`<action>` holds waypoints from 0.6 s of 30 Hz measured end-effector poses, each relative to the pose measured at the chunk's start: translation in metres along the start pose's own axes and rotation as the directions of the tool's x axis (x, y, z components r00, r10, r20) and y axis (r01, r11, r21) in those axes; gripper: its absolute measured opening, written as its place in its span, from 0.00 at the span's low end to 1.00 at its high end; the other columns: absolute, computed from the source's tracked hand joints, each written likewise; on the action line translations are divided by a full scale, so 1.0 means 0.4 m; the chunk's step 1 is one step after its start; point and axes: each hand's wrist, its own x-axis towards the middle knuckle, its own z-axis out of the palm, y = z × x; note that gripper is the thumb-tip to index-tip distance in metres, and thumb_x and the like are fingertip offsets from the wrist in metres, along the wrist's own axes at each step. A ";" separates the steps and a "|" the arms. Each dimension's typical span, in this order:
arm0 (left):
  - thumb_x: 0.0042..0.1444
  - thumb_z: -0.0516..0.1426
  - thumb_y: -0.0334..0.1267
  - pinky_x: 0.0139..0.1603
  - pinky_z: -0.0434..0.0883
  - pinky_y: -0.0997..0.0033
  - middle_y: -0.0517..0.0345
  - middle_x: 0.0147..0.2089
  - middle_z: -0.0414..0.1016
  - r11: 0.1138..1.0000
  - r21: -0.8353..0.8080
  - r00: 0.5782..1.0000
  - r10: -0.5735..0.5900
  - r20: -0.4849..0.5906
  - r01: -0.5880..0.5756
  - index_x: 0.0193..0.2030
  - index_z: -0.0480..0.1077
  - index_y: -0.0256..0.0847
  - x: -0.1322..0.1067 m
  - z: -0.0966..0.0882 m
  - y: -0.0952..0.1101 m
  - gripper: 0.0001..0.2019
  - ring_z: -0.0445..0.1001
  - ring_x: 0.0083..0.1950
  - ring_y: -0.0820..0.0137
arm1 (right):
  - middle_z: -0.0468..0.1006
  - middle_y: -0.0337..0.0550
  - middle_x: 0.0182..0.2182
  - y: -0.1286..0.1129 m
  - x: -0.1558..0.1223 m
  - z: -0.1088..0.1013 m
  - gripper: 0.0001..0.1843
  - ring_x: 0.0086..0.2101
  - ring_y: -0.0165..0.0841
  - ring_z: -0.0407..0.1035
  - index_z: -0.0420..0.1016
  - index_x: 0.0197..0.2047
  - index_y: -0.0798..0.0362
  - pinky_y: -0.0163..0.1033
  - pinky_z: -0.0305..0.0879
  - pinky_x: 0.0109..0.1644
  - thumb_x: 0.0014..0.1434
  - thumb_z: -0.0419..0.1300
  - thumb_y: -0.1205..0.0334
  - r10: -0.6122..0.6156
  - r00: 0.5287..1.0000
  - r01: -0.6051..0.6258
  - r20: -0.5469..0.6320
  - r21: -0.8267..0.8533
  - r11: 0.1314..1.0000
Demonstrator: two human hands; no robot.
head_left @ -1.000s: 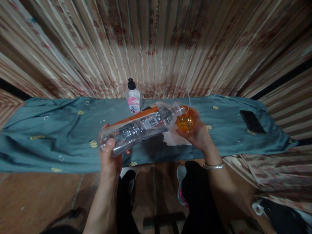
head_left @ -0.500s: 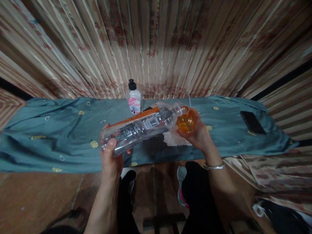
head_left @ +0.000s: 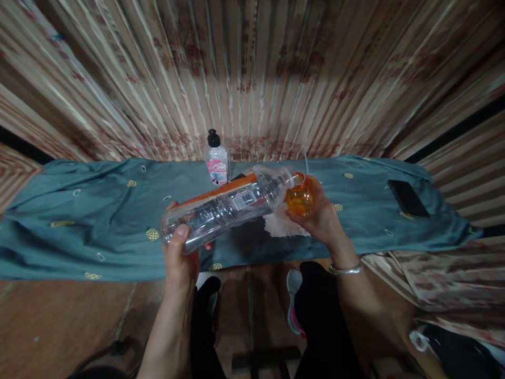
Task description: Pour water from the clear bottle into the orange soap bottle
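My left hand [head_left: 179,252] is wrapped round the base of a large clear plastic bottle [head_left: 221,208] with an orange label and a barcode. The bottle lies tilted, its neck up to the right. Its mouth meets the opening of a small orange see-through bottle [head_left: 300,199], which my right hand [head_left: 319,216] grips from the right side. Some liquid seems to be in the orange bottle. Below the two necks a crumpled white tissue [head_left: 282,223] lies on the cloth, partly hidden by the orange bottle. How the left fingers sit behind the big bottle is mostly hidden.
A clear pump bottle [head_left: 216,163] with a black top and pink label stands at the back. On the right lies a black phone [head_left: 408,198]. A green-blue patterned cloth [head_left: 106,216] covers the table; a striped curtain [head_left: 236,68] hangs behind it. A dark item shows partly behind the big bottle.
Hardly anything differs. Both bottles and both hands stay in nearly the same place, with the mouths still together.
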 end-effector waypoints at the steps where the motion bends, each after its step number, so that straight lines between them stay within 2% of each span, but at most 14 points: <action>1: 0.42 0.81 0.49 0.15 0.74 0.70 0.55 0.44 0.86 1.000 0.000 1.000 0.001 -0.006 -0.001 0.54 0.82 0.46 0.000 0.003 0.001 0.32 0.82 0.30 0.63 | 0.83 0.55 0.69 0.000 0.000 0.000 0.58 0.67 0.56 0.80 0.60 0.80 0.46 0.63 0.79 0.72 0.52 0.79 0.54 -0.002 1.000 0.002 -0.002 0.001 1.000; 6: 0.39 0.81 0.50 0.13 0.71 0.72 0.56 0.42 0.86 1.000 0.015 0.999 0.023 -0.042 -0.022 0.53 0.81 0.45 -0.003 0.015 0.004 0.34 0.80 0.29 0.64 | 0.81 0.57 0.71 -0.006 0.001 -0.001 0.55 0.70 0.56 0.77 0.59 0.80 0.48 0.64 0.77 0.75 0.54 0.77 0.54 -0.034 0.999 0.034 0.009 0.022 0.999; 12: 0.43 0.80 0.49 0.16 0.73 0.70 0.55 0.45 0.85 1.000 0.023 1.000 0.021 -0.001 -0.021 0.56 0.81 0.45 -0.003 0.002 -0.002 0.32 0.82 0.31 0.62 | 0.82 0.57 0.69 -0.013 0.000 -0.006 0.54 0.67 0.57 0.79 0.59 0.80 0.47 0.66 0.79 0.72 0.56 0.76 0.54 -0.021 0.999 0.021 0.026 -0.001 1.000; 18: 0.38 0.80 0.50 0.13 0.71 0.73 0.57 0.41 0.84 0.999 0.019 0.995 0.038 -0.089 -0.036 0.51 0.81 0.44 -0.008 0.030 0.003 0.32 0.79 0.29 0.65 | 0.81 0.56 0.70 -0.014 0.000 -0.003 0.53 0.69 0.56 0.78 0.59 0.79 0.46 0.65 0.77 0.74 0.56 0.76 0.54 -0.035 0.999 0.036 0.008 -0.003 0.999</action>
